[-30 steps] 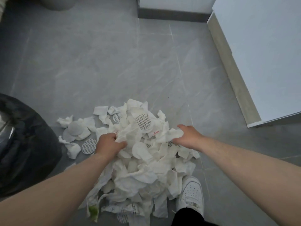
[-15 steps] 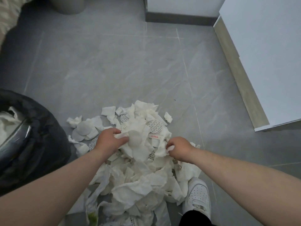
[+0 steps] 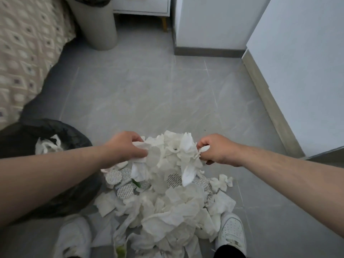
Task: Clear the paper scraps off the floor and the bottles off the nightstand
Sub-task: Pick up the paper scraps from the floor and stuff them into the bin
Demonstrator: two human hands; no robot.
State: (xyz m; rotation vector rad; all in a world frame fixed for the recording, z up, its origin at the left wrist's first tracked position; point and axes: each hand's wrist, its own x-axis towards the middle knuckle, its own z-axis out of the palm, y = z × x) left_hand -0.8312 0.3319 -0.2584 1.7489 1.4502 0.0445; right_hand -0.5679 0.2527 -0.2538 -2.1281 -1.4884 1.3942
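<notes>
While both arms reach forward, forearms bare, here's how it looks from left to right. Far left of the left fingers (image 3: 136, 139) is the patterned bed cover (image 3: 22, 53), and below it a black bin bag (image 3: 20, 135) stands open with a few crumpled white papers (image 3: 47, 146) already in it. It sits just left of the left forearm.

The left hand (image 3: 124, 146) is knuckles up, with fingers and thumb curled tight round the left edge of a bunch of paper scraps (image 3: 173, 151). The right hand (image 3: 217, 149) mirrors it, with its fingers (image 3: 203, 144) pinching the right edge, so the bunch hangs between the two hands. Compared with half a second ago, both hands have come up out of the heap, where they were buried low against the floor (image 3: 149, 94).

Right under the fingers is the rest of the paper pile (image 3: 167, 211), with tissue bits and some round printed discs, spread between two white shoes (image 3: 74, 237) (image 3: 230, 231). The view has also tipped up. A grey bin (image 3: 98, 27) with a dark liner now shows well beyond the left fingers, but I can't tell what's in it. The bottom of a white nightstand (image 3: 141, 6) is just to its right. Far right of the right fingers is a white cabinet side (image 3: 297, 71).
</notes>
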